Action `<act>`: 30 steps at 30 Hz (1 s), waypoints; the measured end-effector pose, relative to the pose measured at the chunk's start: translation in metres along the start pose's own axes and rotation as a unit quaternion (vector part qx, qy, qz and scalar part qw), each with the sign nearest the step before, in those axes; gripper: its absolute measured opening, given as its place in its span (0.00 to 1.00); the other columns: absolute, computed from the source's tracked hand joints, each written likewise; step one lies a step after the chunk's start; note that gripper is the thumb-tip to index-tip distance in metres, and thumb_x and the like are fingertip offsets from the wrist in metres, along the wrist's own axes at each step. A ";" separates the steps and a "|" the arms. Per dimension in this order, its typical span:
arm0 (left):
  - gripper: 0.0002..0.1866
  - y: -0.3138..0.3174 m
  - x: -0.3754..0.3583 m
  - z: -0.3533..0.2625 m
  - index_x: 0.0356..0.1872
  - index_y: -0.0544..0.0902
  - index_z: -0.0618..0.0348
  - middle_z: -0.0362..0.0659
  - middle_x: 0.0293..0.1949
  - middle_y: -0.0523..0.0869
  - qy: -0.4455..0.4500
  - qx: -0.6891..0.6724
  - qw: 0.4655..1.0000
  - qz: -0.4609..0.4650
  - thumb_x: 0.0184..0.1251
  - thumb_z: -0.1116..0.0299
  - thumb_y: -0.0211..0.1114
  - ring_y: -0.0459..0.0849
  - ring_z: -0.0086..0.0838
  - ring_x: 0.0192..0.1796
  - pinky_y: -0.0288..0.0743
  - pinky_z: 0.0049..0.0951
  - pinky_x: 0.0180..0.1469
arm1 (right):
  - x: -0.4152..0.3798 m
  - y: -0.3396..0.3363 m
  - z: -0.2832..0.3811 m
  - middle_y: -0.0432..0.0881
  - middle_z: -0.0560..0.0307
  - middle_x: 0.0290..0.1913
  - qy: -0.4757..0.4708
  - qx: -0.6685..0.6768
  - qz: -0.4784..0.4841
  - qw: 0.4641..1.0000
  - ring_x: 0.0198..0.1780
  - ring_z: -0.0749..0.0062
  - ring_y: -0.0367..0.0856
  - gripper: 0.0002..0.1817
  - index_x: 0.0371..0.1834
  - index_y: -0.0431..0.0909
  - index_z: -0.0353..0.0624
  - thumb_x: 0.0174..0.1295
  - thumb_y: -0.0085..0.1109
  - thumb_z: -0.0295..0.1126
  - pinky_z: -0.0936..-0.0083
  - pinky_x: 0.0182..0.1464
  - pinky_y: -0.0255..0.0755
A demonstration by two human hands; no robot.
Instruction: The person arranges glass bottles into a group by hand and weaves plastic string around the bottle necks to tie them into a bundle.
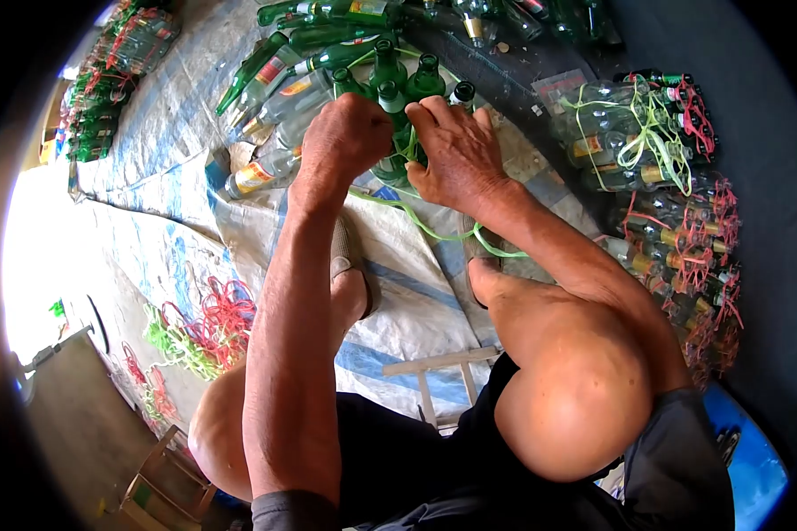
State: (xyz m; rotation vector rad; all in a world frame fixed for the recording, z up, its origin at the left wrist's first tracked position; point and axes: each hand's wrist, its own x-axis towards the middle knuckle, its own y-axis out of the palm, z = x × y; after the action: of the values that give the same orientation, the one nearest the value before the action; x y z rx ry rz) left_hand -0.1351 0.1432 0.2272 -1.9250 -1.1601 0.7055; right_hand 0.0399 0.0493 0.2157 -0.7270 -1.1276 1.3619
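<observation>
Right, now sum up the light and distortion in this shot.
Head view: fisheye bowing, corners vignetted to black; head view, left edge: blown out to white; head view, lower right: a bright highlight on the right knee; head view, top centre: small glints on the upright green glass bottles, with left hand and right hand reasonably sharp.

Fingers (441,111) at green bottles (387,65), light-green strap (452,237)

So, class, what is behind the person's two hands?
Upright green bottles show between and beyond the left hand and right hand. Whatever lies directly behind either hand is covered.
</observation>
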 end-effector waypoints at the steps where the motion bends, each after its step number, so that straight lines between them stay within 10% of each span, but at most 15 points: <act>1: 0.11 0.001 0.003 0.006 0.37 0.94 0.62 0.52 0.26 0.89 0.011 -0.009 1.000 0.011 0.61 0.65 0.72 0.90 0.37 0.29 0.83 0.39 0.39 | 0.000 0.002 -0.001 0.76 0.55 0.56 -0.012 -0.001 -0.022 1.000 0.56 0.57 0.81 0.35 0.62 0.74 0.46 0.49 0.78 0.36 0.54 0.57 0.65; 5: 0.12 -0.003 0.011 0.016 0.39 0.96 0.63 0.42 0.26 0.91 -0.030 -0.098 0.992 0.078 0.63 0.64 0.75 0.85 0.21 0.30 0.80 0.32 0.37 | 0.000 0.005 -0.004 0.76 0.54 0.53 -0.026 0.005 -0.045 0.999 0.53 0.58 0.82 0.33 0.60 0.75 0.45 0.48 0.78 0.36 0.55 0.56 0.66; 20: 0.13 -0.001 -0.003 0.024 0.41 0.94 0.64 0.43 0.24 0.88 -0.061 -0.084 0.993 0.050 0.67 0.63 0.74 0.82 0.21 0.29 0.79 0.34 0.36 | -0.005 0.005 -0.005 0.77 0.56 0.55 -0.028 0.028 -0.048 0.998 0.55 0.59 0.81 0.36 0.66 0.75 0.45 0.50 0.77 0.38 0.55 0.58 0.65; 23: 0.12 -0.007 -0.008 0.026 0.38 0.96 0.57 0.54 0.31 0.92 -0.072 -0.080 0.992 0.060 0.62 0.60 0.73 0.93 0.45 0.36 0.85 0.41 0.46 | -0.005 0.006 -0.006 0.78 0.56 0.57 -0.027 0.030 -0.048 0.998 0.56 0.59 0.82 0.38 0.68 0.75 0.45 0.51 0.77 0.39 0.54 0.59 0.65; 26: 0.11 0.001 -0.018 0.034 0.39 0.96 0.56 0.55 0.31 0.92 -0.080 -0.094 0.992 0.039 0.64 0.60 0.73 0.94 0.48 0.38 0.85 0.43 0.46 | -0.004 0.008 -0.007 0.79 0.56 0.59 -0.020 0.036 -0.041 0.998 0.58 0.59 0.82 0.39 0.69 0.75 0.44 0.52 0.76 0.40 0.54 0.60 0.65; 27: 0.12 0.007 -0.021 0.034 0.41 0.94 0.64 0.49 0.26 0.89 -0.048 -0.083 0.995 -0.003 0.69 0.64 0.73 0.85 0.25 0.29 0.79 0.35 0.37 | -0.003 0.008 -0.007 0.79 0.56 0.60 -0.017 0.036 -0.037 0.999 0.60 0.59 0.82 0.39 0.70 0.75 0.44 0.52 0.76 0.40 0.54 0.60 0.65; 30: 0.11 0.021 -0.033 0.033 0.43 0.95 0.61 0.55 0.31 0.92 -0.073 -0.086 0.992 -0.060 0.68 0.64 0.74 0.93 0.40 0.33 0.84 0.39 0.41 | -0.002 0.006 -0.007 0.80 0.55 0.59 -0.020 0.037 -0.027 0.999 0.60 0.58 0.82 0.39 0.70 0.75 0.44 0.52 0.76 0.41 0.54 0.60 0.65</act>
State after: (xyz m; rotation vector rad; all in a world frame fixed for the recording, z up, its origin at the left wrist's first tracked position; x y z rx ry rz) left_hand -0.1642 0.1179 0.1937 -1.9510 -1.4555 0.7106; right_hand 0.0440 0.0497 0.2074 -0.6158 -1.1143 1.3704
